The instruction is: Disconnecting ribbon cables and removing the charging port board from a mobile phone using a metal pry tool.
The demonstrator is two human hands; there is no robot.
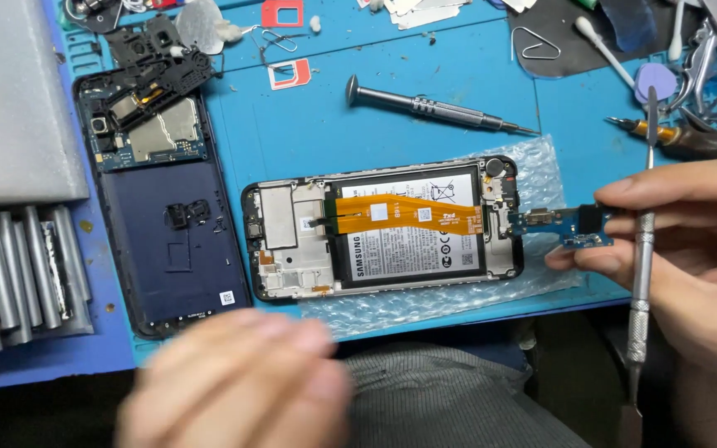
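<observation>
Nearest, the left hand is a motion-blurred smear low in the view, over the person's lap; fingers look loosely spread with nothing in them, but the blur means I cannot tell the grip for sure. To the right, the right hand pinches a small blue circuit board between thumb and fingertips, and a slim metal pry tool runs upright through the same hand. That board sits just off the right end of the opened phone, touching or nearly touching its edge. Inside the phone: a battery with an orange flex cable lying across it. It rests on a sheet of bubble wrap on the blue work mat. Left of it lies the dark blue back cover, with loose black parts at its top end. Farther back, a precision screwdriver lies on the mat. Far right holds tweezers and cotton swabs.
</observation>
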